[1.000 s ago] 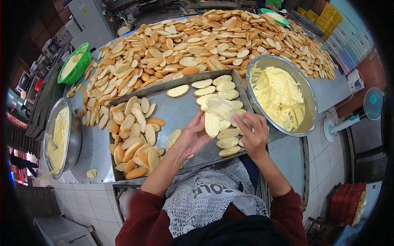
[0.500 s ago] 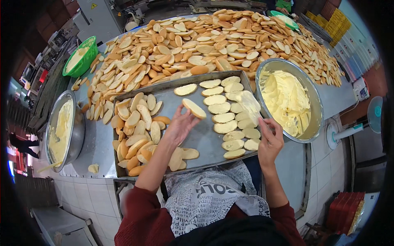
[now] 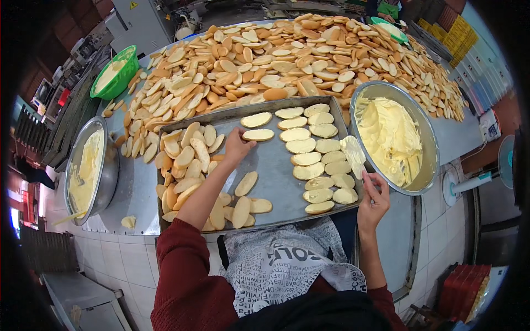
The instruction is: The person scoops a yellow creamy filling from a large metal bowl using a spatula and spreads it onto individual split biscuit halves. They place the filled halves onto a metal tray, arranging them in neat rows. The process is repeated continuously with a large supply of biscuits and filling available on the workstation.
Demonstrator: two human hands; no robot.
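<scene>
My left hand (image 3: 238, 147) pinches the left end of a cream-coated bread slice (image 3: 259, 135), which lies flat in the metal tray (image 3: 279, 185). Just behind it lies another coated slice (image 3: 256, 119). In my right hand (image 3: 374, 198) is a spatula (image 3: 353, 156), its blade smeared with pale cream, over the tray's right edge. Rows of coated slices (image 3: 301, 145) fill the tray's right side. Uncoated bread slices (image 3: 185, 157) are heaped at its left, with several more (image 3: 241, 212) near the front edge. A steel bowl (image 3: 433, 144) of yellow cream stands right of the tray.
A huge pile of bread slices (image 3: 276, 60) covers the table behind the tray. At left stand another steel bowl (image 3: 110, 182) of cream and a green basin (image 3: 126, 74). Far right, a person in a green apron (image 3: 388, 10) is beside a green bowl (image 3: 402, 38).
My left hand has moved away from me and lowered the coated slice onto the tray, behind where it was held. The spatula has shifted right, off the rows toward the cream bowl.
</scene>
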